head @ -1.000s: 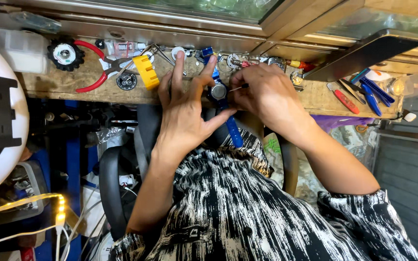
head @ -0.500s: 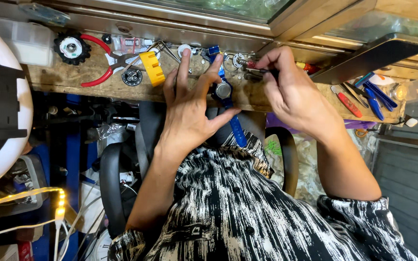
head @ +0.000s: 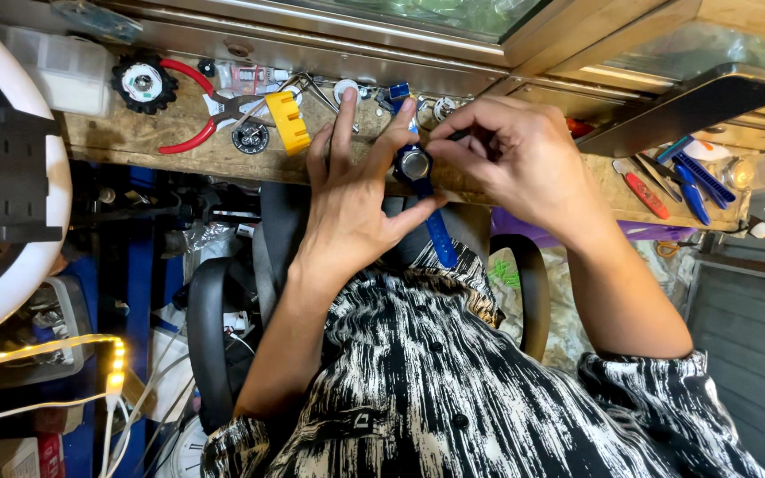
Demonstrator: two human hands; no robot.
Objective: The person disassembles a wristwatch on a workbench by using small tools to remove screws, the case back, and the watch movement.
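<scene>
Two hands on one blue-strapped watch (head: 416, 168), centre frame at the table (head: 135, 142) edge. Left hand (head: 351, 199) spread, fingers extended, thumb and fingers bracing the case. Right hand (head: 511, 155) has fingertips pinched together at the case; tool, if any, too small to tell. Case back looks still on, so work seems mid-step. Clear plastic box (head: 68, 66) upper left: contents unreadable. Red pliers (head: 201, 111) lie unused.

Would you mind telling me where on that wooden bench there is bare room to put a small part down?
The wooden bench shows bare wood in front of the red-handled pliers. Another bare strip lies right of the right hand, before the red knife. Around the blue watch and left hand it is crowded.
</scene>
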